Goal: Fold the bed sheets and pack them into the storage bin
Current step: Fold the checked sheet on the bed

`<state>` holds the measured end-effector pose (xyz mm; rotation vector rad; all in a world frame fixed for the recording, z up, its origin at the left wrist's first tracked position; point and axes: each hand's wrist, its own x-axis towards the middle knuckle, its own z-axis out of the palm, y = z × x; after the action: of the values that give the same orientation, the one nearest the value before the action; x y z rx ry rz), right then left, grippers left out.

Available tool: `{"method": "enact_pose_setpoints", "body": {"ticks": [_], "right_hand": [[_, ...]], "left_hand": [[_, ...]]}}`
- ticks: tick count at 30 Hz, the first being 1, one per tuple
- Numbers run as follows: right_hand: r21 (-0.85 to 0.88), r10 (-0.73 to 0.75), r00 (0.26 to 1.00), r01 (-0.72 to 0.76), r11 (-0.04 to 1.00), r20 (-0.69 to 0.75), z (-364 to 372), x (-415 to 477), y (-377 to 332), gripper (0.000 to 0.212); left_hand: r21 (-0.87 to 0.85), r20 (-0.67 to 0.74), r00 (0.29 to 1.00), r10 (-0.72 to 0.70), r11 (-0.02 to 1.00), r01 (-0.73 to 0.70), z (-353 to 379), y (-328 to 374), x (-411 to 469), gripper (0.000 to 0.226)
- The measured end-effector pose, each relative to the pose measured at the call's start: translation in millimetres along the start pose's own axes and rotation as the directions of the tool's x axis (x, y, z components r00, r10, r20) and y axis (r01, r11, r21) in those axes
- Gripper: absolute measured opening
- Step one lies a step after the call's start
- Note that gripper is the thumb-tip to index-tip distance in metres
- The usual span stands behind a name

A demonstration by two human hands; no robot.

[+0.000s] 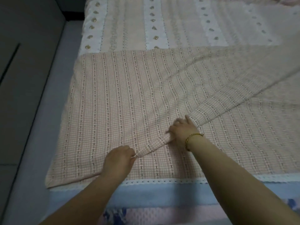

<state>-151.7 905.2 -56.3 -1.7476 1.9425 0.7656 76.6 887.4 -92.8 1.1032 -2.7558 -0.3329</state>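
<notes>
Bed sheet (pixel 123 95): pink-beige small check with vertical stitched stripes and white lace trim (pixel 162 182) along the near edge. It lies spread flat on the bed (pixel 146 194) and covers most of it, left edge close to the bed's left side. The upper layer is turned over on itself: a flap (pixel 186 88) runs diagonally from far right down to near centre, narrowing to a corner (pixel 139 154). Wavy wrinkles across the flap's middle, the rest smooth. Left hand (pixel 118 161) pinches the corner tip. Right hand (pixel 181 129) grips the flap's folded edge just beyond. Folding not finished.
</notes>
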Motion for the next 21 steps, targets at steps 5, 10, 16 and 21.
{"method": "enact_pose_setpoints", "body": {"ticks": [5,10,16,21], "right_hand": [[0.012,-0.066,0.971,0.07,0.997,-0.23,0.2,-10.2,44.9,0.023],[0.143,0.006,0.733,0.124,0.982,-0.68,56.0,-66.3,50.1,0.026],[0.198,0.074,0.897,0.016,0.98,-0.437,124.0,-79.6,19.8,0.032],[0.152,0.12,0.818,-0.04,0.988,-0.562,110.5,-76.1,19.5,0.018]], "left_hand": [[0.046,-0.119,0.993,0.009,0.999,-0.004,-7.1,1.8,-0.3,0.017],[0.053,-0.329,0.936,0.122,0.992,-0.111,-4.2,15.2,-32.8,0.033],[0.087,-0.15,0.982,0.115,0.991,-0.103,30.6,17.8,-51.9,0.021],[0.095,0.021,0.999,0.032,0.995,-0.033,31.0,26.2,-42.6,0.035]]}}
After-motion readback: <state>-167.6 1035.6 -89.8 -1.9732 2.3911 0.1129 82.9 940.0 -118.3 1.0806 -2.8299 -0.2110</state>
